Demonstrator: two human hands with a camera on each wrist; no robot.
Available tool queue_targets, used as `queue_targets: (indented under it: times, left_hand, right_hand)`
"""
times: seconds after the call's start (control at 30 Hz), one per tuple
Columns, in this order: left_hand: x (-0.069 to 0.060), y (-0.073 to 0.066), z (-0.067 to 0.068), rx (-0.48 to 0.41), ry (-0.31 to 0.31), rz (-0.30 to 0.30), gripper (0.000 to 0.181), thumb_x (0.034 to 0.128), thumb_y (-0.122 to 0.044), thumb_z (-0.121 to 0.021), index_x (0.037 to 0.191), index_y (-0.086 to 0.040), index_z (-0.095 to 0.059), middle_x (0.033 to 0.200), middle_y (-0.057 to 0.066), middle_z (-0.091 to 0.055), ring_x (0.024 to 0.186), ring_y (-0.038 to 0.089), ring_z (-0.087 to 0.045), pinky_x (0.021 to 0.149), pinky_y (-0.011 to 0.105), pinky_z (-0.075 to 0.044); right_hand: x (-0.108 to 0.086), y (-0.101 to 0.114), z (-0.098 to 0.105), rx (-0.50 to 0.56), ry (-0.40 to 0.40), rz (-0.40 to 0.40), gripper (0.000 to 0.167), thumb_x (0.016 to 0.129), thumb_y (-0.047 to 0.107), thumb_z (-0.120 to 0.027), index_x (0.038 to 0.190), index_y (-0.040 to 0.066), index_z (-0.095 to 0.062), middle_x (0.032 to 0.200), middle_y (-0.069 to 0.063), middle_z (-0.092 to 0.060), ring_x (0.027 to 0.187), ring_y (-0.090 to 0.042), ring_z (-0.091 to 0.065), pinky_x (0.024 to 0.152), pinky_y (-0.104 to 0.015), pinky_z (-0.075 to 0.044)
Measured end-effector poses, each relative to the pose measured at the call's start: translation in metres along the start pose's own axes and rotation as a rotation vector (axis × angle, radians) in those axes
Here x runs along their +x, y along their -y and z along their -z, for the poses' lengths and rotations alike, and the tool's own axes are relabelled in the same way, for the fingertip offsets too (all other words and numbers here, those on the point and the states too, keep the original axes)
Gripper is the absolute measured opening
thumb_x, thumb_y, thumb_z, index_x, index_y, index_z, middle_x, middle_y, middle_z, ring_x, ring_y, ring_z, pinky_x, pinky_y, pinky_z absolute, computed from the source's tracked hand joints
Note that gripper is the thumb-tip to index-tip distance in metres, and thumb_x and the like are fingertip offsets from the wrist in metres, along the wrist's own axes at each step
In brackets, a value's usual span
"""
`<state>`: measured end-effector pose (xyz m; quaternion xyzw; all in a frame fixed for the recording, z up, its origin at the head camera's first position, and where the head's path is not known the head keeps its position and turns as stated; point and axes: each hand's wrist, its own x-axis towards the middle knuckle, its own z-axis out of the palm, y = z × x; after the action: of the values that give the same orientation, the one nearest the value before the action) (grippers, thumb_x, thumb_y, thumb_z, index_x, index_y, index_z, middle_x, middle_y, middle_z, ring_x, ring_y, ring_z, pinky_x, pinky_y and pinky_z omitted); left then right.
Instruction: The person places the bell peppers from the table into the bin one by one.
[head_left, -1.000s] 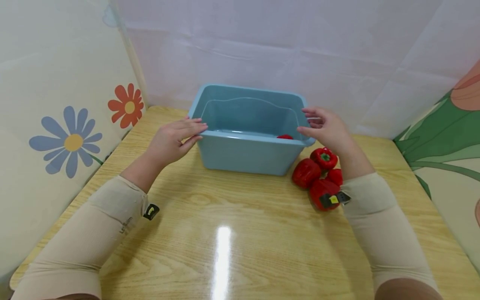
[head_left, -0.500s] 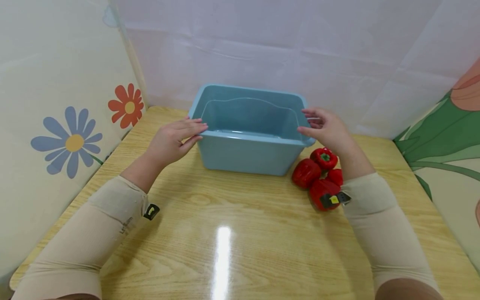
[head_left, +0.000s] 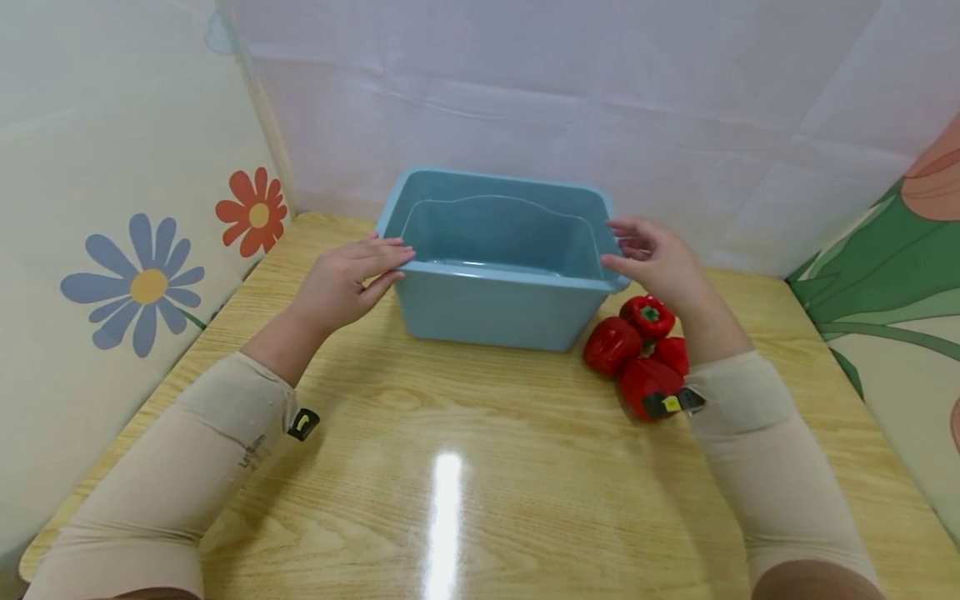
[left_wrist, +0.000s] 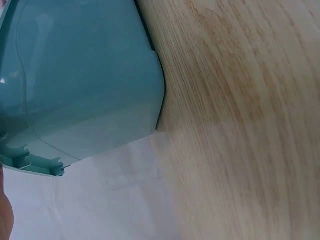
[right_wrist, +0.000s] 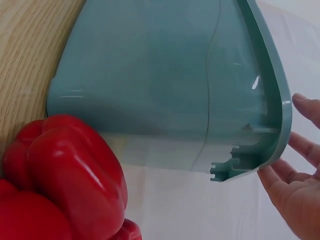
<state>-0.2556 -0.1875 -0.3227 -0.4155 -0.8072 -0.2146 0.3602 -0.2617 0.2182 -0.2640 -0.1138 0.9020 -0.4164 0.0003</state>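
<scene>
A light blue plastic bin (head_left: pixel 495 308) stands upright on the table near the back wall. My left hand (head_left: pixel 341 279) rests on its front left corner, fairly straight fingers lying over the rim. At the right end, my right hand (head_left: pixel 660 258) has loosely bent, spread fingers at the rim; in the right wrist view its fingertips (right_wrist: pixel 267 175) touch or nearly touch the edge. Several red bell peppers (head_left: pixel 613 346) sit in a cluster beside the bin's right front corner, below my right wrist. One pepper (right_wrist: pixel 75 170) shows large in the right wrist view. The bin's near inside floor is hidden.
The wooden table (head_left: pixel 375 492) extends in front of the bin. A white sheet (head_left: pixel 525 92) hangs behind it. Flower-printed panels (head_left: pixel 142 100) flank the table on both sides. Dark clips (head_left: pixel 303 423) with yellow marks sit at the sleeve cuffs.
A small red patch seen inside the bin at its front right a second ago is out of sight now. My right hand has shifted slightly right; the left hand and bin look unmoved.
</scene>
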Motion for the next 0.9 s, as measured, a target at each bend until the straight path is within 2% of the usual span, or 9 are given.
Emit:
queue_targets:
  times: [0.17,0.33,0.47,0.63,0.9]
  left_hand:
    - [-0.001,0.000,0.000,0.004,0.001,0.008,0.041,0.0738,-0.005,-0.074,0.114,-0.007,-0.066,0.112,0.010,-0.065,0.107,0.024,-0.060,0.102,0.038,-0.039]
    - [-0.001,-0.001,0.001,0.004,0.008,0.019,0.040,0.0744,-0.007,-0.074,0.114,-0.008,-0.066,0.112,0.009,-0.065,0.107,0.024,-0.060,0.103,0.035,-0.038]
    - [-0.001,0.000,0.001,0.010,0.007,0.009,0.041,0.0744,-0.007,-0.074,0.114,-0.008,-0.066,0.111,0.010,-0.065,0.106,0.024,-0.060,0.100,0.039,-0.041]
    - [-0.001,0.000,0.000,0.014,-0.013,-0.005,0.042,0.0729,-0.006,-0.075,0.114,-0.007,-0.066,0.110,0.010,-0.065,0.106,0.025,-0.060,0.097,0.042,-0.043]
    - [0.000,-0.002,-0.001,0.004,-0.035,-0.020,0.044,0.0718,-0.002,-0.075,0.115,-0.007,-0.065,0.111,0.011,-0.065,0.105,0.025,-0.060,0.098,0.041,-0.042]
  right_hand:
    - [-0.007,-0.007,0.004,0.049,-0.026,-0.015,0.062,0.083,0.034,-0.066,0.137,0.015,-0.041,0.134,-0.012,-0.045,0.121,-0.031,-0.045,0.098,-0.048,-0.041]
    - [-0.016,-0.021,0.011,0.054,-0.039,-0.050,0.059,0.085,0.033,-0.064,0.136,0.014,-0.042,0.134,-0.015,-0.045,0.121,-0.033,-0.044,0.096,-0.051,-0.042]
    - [-0.023,-0.034,0.017,0.039,-0.038,-0.084,0.061,0.085,0.036,-0.062,0.137,0.013,-0.040,0.134,-0.016,-0.044,0.122,-0.034,-0.042,0.098,-0.052,-0.039]
    - [-0.030,-0.051,0.024,0.032,-0.023,-0.148,0.067,0.085,0.041,-0.061,0.139,0.011,-0.036,0.137,-0.019,-0.039,0.124,-0.037,-0.039,0.099,-0.057,-0.035]
    - [-0.042,-0.077,0.034,-0.034,0.052,-0.202,0.072,0.085,0.041,-0.061,0.142,0.010,-0.031,0.140,-0.021,-0.035,0.126,-0.040,-0.035,0.099,-0.059,-0.034]
